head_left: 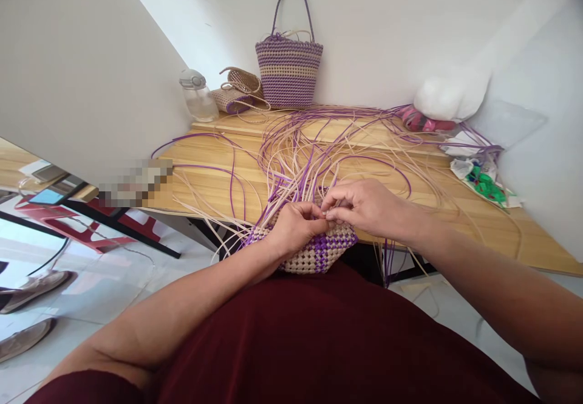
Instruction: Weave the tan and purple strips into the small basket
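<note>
A half-woven basket (314, 255) in beige and purple rests against my lap at the table's front edge. Long loose weaving strands (298, 170) fan out from its top across the table. My left hand (298, 225) lies over the basket's near side, thumb and forefinger pinched at the weave. Close beside it, my right hand (357, 206) pinches a strand at the same spot, fingertips almost touching the left ones. The exact strand ends between the fingers are too small to make out.
On the wooden table (218, 191), a finished purple and beige handbag (289, 76) stands against the wall. Left of it are smaller woven pieces (234, 97) and a clear bottle (199, 97). White bags (449, 97) and green packaging (489, 184) lie right. Someone's shoes (36, 288) show at left.
</note>
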The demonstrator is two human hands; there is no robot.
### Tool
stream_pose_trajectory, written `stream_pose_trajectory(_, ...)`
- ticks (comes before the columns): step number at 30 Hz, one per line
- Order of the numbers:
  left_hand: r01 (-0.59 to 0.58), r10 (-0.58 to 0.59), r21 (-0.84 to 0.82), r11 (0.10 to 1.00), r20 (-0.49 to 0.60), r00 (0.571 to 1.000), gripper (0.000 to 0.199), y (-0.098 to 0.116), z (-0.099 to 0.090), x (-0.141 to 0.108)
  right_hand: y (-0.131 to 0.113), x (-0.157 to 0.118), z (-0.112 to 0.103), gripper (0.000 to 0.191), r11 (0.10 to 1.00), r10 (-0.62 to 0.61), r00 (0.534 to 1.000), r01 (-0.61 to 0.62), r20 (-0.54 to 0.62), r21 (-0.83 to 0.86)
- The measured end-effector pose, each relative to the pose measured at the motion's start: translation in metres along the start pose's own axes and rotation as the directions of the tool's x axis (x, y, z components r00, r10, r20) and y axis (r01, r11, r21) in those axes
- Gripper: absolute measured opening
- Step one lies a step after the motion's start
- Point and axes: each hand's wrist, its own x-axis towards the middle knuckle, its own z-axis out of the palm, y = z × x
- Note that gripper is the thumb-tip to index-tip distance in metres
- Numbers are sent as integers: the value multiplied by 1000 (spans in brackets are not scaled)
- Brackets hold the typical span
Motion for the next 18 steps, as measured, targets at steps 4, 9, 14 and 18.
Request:
stream_pose_trajectory(4, 3, -3, -7, 1000, 48, 999, 17, -3, -1, 1, -1, 3, 4, 12, 982, -157, 988, 157, 3, -104)
stream_pose_trajectory(9, -37, 38, -15, 999, 77, 996, 9, -7, 0, 2, -16, 7, 15, 16, 903, -114, 993, 95, -22, -419)
stream_pose_trajectory(14, -188, 191, -53, 981, 46, 981, 16, 2, 5, 2, -38, 24, 8, 24, 992, -35, 999, 32, -18, -123)
stream_pose_trajectory(18, -232, 235, -91, 968, 19, 972, 31, 4, 5, 1, -40, 31, -7, 24, 993, -71, 997, 68, 29, 92)
